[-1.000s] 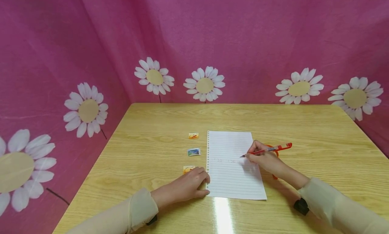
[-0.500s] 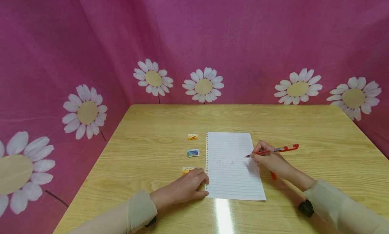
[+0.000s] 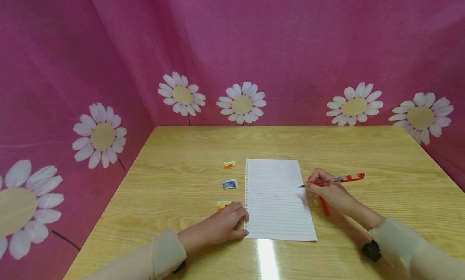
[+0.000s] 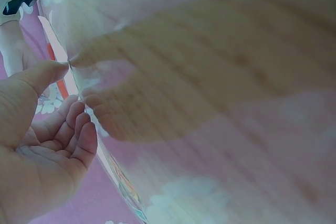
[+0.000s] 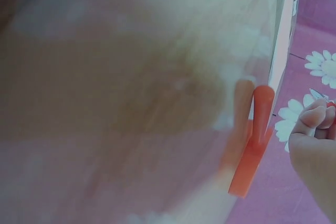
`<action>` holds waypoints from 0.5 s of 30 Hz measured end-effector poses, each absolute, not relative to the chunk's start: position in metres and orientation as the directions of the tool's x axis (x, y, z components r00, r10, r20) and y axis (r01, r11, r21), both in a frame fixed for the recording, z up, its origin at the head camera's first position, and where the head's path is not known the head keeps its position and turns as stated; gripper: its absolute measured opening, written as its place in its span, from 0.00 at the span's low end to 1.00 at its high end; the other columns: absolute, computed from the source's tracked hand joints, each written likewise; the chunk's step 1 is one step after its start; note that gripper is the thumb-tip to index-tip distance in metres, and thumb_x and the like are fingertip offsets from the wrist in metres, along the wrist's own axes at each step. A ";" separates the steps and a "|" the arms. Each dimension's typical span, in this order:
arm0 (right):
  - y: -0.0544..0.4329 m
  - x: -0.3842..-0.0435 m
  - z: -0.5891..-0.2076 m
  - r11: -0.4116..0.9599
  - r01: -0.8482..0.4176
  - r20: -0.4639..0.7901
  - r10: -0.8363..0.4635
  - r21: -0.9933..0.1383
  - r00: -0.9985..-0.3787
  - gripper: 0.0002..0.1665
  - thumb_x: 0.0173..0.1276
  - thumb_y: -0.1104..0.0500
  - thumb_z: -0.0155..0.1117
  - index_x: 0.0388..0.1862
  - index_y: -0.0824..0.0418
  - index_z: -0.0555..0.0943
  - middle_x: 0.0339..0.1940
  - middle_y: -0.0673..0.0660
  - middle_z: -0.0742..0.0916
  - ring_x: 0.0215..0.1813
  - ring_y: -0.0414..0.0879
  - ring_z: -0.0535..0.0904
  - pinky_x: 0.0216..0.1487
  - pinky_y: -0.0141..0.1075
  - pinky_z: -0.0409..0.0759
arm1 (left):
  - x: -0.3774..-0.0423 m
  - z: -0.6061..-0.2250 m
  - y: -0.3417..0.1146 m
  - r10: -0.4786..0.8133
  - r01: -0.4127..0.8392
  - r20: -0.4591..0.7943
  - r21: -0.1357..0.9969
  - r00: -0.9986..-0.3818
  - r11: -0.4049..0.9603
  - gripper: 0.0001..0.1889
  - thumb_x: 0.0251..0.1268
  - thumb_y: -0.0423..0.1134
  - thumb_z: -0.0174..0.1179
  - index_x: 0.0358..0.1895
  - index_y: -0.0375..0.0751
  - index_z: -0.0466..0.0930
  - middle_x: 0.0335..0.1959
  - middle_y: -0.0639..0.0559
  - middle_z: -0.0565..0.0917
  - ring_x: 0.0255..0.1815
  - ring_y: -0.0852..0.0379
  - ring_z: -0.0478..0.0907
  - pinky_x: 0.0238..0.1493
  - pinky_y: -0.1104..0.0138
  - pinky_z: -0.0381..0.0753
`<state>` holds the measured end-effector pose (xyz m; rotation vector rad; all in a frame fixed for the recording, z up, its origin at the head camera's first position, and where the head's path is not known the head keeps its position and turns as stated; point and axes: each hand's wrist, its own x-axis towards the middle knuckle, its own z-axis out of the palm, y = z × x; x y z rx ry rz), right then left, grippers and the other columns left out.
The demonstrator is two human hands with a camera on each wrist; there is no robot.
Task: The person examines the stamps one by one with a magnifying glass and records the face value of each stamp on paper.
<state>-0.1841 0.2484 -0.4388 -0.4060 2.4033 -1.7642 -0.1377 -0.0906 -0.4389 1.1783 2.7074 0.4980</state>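
Observation:
In the head view my right hand point(image 3: 332, 193) pinches a red pen point(image 3: 348, 177), its tip over the right part of a lined sheet of paper point(image 3: 277, 219). Small faint figures are written across the sheet's middle. My left hand point(image 3: 221, 227) lies at the sheet's lower left edge, fingers loosely bent and thumb apart, fingertips right at the punched holes. In the left wrist view the left thumb and fingertips meet the sheet's edge line. Beside the left hand are three small printed stamps, the lowest stamp point(image 3: 223, 205) partly hidden by the hand.
An orange-red object point(image 3: 325, 206) with a rounded bar, shown in the right wrist view point(image 5: 252, 150), lies under the right hand, partly hidden. A yellow stamp point(image 3: 229, 165) and a blue-green stamp point(image 3: 230, 184) lie left of the sheet. The wood-grain table point(image 3: 181, 150) meets a pink daisy-print cloth point(image 3: 290, 49).
My right hand has shifted to the right with the pen, away from the written figures towards the sheet's right edge. My left hand stays at the sheet's left edge.

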 end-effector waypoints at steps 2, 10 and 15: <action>0.251 -0.184 -0.439 0.284 -0.147 0.065 -0.281 -0.947 -0.958 0.07 0.70 0.66 0.58 0.34 0.63 0.69 0.25 0.46 0.80 0.28 0.39 0.73 0.28 0.32 0.74 | -0.138 -0.440 -0.091 0.729 0.679 -0.006 0.358 -0.685 0.641 0.13 0.64 0.45 0.65 0.43 0.40 0.78 0.40 0.54 0.77 0.40 0.64 0.67 0.46 0.74 0.73; 0.264 -0.181 -0.437 0.365 -0.123 0.050 -0.202 -0.923 -0.978 0.08 0.70 0.62 0.61 0.34 0.60 0.70 0.25 0.40 0.81 0.29 0.34 0.73 0.30 0.29 0.72 | -0.137 -0.440 -0.091 0.727 0.678 0.001 0.364 -0.686 0.639 0.12 0.64 0.44 0.65 0.42 0.40 0.78 0.39 0.54 0.77 0.39 0.64 0.66 0.44 0.75 0.71; 0.272 -0.180 -0.435 0.421 -0.067 0.001 -0.154 -0.905 -0.988 0.10 0.69 0.58 0.62 0.35 0.60 0.71 0.26 0.40 0.82 0.29 0.37 0.75 0.30 0.32 0.74 | -0.138 -0.440 -0.091 0.729 0.678 -0.001 0.367 -0.685 0.637 0.12 0.64 0.44 0.65 0.43 0.40 0.78 0.39 0.54 0.76 0.39 0.64 0.65 0.44 0.76 0.70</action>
